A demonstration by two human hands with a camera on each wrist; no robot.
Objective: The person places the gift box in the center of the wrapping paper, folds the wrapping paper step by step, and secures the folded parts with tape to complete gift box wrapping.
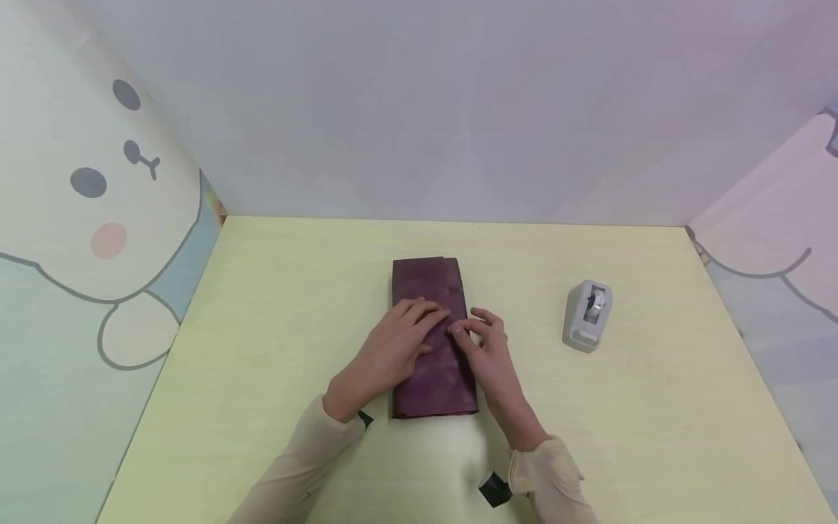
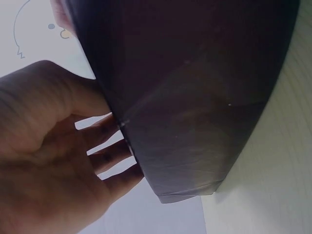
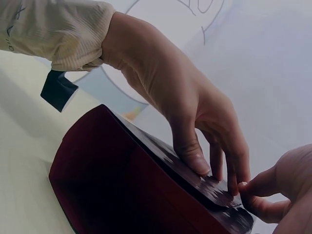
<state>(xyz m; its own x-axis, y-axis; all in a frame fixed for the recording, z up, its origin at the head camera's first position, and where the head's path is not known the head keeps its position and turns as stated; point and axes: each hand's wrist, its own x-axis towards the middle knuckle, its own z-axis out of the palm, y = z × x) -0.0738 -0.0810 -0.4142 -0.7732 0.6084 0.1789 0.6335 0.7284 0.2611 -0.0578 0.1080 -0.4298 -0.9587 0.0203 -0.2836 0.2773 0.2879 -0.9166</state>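
Note:
A long package wrapped in dark maroon paper [image 1: 435, 389] lies lengthwise in front of me, with an overlapping flap along its top. My left hand [image 1: 386, 349] rests on it, fingertips spread across the flap, and the left wrist view shows this hand [image 2: 53, 161] beside the package's side. At the flap's edge my right hand [image 1: 489, 356] brings thumb and forefinger together. In the right wrist view, this hand [image 3: 292, 190] seems to pinch a small clear strip that looks like tape; the strip is barely visible between the fingertips.
A grey tape dispenser [image 1: 587, 316] with a roll in it stands to the right of the package. The pale yellow table [image 1: 281, 291] meets a plain back wall [image 1: 419, 109]. Cartoon-printed panels [image 1: 98, 240] flank the table on both sides.

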